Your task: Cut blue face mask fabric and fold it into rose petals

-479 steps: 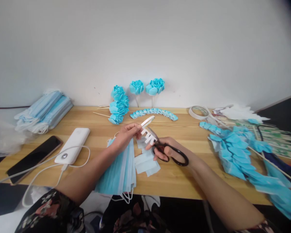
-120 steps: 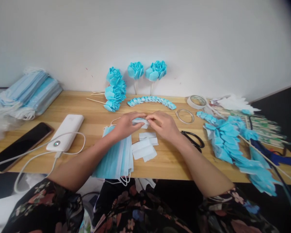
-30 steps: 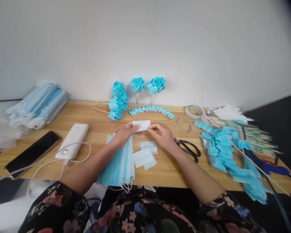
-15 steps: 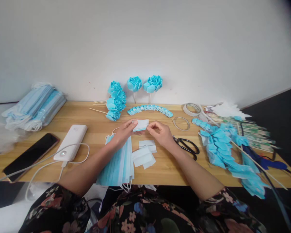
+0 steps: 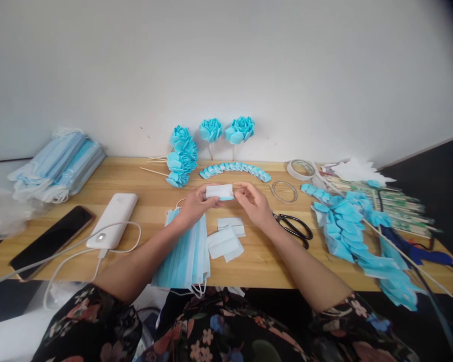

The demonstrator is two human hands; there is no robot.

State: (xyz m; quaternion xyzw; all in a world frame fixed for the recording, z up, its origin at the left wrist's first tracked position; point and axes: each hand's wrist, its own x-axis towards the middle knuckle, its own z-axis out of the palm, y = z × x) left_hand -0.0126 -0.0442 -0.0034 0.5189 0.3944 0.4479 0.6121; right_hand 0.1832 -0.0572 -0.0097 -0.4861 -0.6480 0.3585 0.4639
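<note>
Fabric is sitting between your two hands: your left hand [image 5: 194, 203] and your right hand [image 5: 254, 203] are each pinching one end of a small folded mask piece [image 5: 219, 191], holding it raised just above the wooden table [image 5: 264, 264]. Judging by what is lying around, a good deal is already made. Just beyond your hands a curved petal chain [image 5: 236, 170] is resting, and behind it two blue flowers on sticks [image 5: 239, 129] are standing against the wall, with a flower cluster [image 5: 181, 157] leaning beside them. Well to the right of your right hand, long petal strips [image 5: 347, 223] are lying in a heap. Plenty is waiting too: just below your hands a few cut rectangles [image 5: 226, 240] are lying loose, under your left forearm a stack of whole masks [image 5: 186, 251] is lying uncut, and a bigger mask pile [image 5: 58, 166] is sitting far to the left of your left hand. The black scissors [image 5: 294, 227] are lying just beside your right wrist, untouched, so you are working this piece with your fingers alone.
</note>
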